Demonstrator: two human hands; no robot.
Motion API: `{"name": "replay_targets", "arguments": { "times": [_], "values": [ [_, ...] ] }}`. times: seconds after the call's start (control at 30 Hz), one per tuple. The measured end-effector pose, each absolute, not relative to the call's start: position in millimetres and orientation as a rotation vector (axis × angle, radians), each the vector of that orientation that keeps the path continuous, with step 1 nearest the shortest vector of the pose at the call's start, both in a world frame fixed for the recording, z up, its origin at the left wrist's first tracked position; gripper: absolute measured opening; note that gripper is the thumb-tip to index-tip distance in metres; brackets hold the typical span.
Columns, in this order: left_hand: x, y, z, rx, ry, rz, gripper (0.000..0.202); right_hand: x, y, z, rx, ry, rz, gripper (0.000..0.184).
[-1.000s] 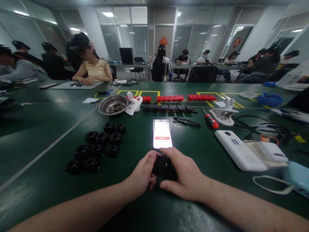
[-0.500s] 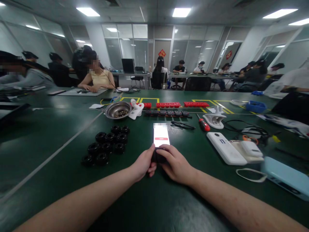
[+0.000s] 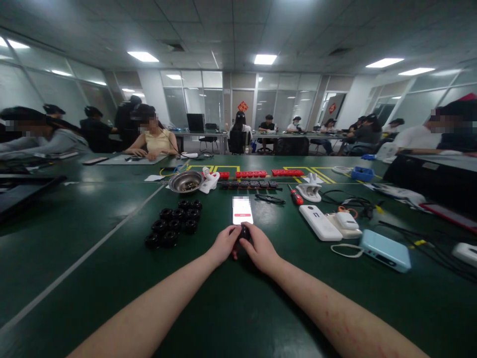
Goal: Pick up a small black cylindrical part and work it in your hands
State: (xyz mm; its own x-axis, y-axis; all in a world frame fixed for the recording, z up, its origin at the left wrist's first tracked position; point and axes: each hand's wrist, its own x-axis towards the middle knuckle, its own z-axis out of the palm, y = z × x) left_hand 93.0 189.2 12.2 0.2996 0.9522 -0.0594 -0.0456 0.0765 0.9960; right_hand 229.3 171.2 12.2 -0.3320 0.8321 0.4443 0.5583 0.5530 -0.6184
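Between my two hands is a black round part [image 3: 244, 232], mostly covered by fingers. My left hand [image 3: 225, 244] closes on its left side, thumb on top. My right hand [image 3: 261, 249] wraps it from the right, fingers bent over it. Just beyond the fingertips lies a phone [image 3: 242, 211] with a lit white screen and a red bar. Several black ring-shaped parts [image 3: 178, 215] with centre holes, similar in look to the held one, sit grouped on the table to the left of my hands.
A metal bowl [image 3: 185, 183] with small brass-coloured pieces stands back left. Red strips [image 3: 251, 174] and a dark strip [image 3: 250, 185] lie behind the phone. To the right are a screwdriver [image 3: 296, 196], white power bank [image 3: 320, 223] and light-blue device [image 3: 385, 249]. People sit around farther tables.
The camera view has tilted up and shifted, so the table contents sit differently in the picture. My right hand's fingers have shifted on the black part, exposing more of it.
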Motion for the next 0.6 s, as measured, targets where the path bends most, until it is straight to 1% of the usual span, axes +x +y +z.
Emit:
{"name": "replay_targets", "arguments": {
  "times": [0.1, 0.17, 0.3, 0.4, 0.43, 0.53, 0.6],
  "values": [
    [91, 187, 17, 1.259, 0.995, 0.95, 0.042, 231, 167, 16, -1.035, -2.071, 0.443, 0.05],
    [92, 185, 20, 1.265, 1.016, 0.96, 0.046, 234, 168, 16, -1.067, -2.038, 0.475, 0.051],
    [97, 183, 20, 1.258, 1.073, 0.972, 0.05, 239, 174, 14, -1.148, -1.979, 0.565, 0.028],
    [98, 185, 18, 1.209, 1.086, 0.972, 0.051, 240, 175, 17, -1.099, -2.015, 0.561, 0.022],
    [96, 186, 18, 1.193, 1.079, 0.974, 0.051, 239, 175, 17, -1.066, -2.036, 0.563, 0.026],
    [92, 189, 19, 1.161, 1.036, 0.973, 0.047, 238, 172, 18, -0.958, -2.079, 0.554, 0.048],
    [89, 188, 19, 1.137, 0.996, 0.986, 0.045, 238, 172, 15, -0.98, -2.033, 0.544, 0.055]
  ]
}}
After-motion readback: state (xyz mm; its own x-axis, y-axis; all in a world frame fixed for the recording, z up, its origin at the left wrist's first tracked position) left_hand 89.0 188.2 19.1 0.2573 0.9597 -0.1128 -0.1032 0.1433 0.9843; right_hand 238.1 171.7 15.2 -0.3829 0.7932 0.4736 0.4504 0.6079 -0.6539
